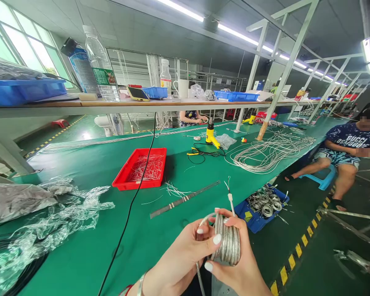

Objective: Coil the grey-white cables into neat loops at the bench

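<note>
Both left hand (186,248) and right hand (245,261) are closed around a silvery cable roll (230,246), its middle line sideways, its wire tip (230,197) pointing up.

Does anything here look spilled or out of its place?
Yes, slightly: several thin white strands lie scattered on the green tabletop, outside the rectangular red plastic tray that holds many similar pieces; they may have missed it. The round coil of silvery-grey cable looks neat.

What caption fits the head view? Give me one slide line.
Left hand and right hand hold a cable coil at a green table.
</note>
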The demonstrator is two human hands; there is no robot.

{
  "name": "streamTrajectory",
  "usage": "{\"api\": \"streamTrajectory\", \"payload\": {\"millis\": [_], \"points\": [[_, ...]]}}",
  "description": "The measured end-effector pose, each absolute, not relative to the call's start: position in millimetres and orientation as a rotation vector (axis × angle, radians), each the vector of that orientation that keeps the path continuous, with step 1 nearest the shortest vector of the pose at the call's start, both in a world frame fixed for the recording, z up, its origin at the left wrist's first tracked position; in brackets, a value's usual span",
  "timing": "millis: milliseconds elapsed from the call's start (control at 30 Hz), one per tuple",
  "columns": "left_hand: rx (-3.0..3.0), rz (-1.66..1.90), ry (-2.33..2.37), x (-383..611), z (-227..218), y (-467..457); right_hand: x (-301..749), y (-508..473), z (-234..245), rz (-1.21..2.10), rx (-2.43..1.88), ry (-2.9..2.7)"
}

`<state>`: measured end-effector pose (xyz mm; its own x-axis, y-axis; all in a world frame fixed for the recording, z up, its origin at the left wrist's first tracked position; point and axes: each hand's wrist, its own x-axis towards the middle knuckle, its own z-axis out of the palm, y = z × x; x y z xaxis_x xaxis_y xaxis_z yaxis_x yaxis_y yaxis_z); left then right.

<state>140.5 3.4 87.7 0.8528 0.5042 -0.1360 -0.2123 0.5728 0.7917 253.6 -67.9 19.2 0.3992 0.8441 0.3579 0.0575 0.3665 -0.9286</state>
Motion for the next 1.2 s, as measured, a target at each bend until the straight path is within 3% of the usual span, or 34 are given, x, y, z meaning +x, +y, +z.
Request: {"api": "streamTrajectory", "payload": {"millis": [167, 433, 567, 933, 1200], "points": [[0.976, 0.658, 0.504, 146, 79, -12, 250, -67, 24, 0.532, -1.143, -1.018], [1.279, 0.423, 0.556, 130, 93, 2, 260, -74, 33, 0.649, -1.264, -1.126], [1.005, 0.321, 0.476, 127, 96, 11, 264, -78, 33, 0.765, -1.236, -1.143], [1.189, 0.259, 0.288, 136, 95, 13, 262, -75, 26, 0.625, -1.243, -1.192], [1.335, 0.268, 0.247, 137, 97, 12, 265, -74, 36, 0.713, -1.245, -1.141]]}}
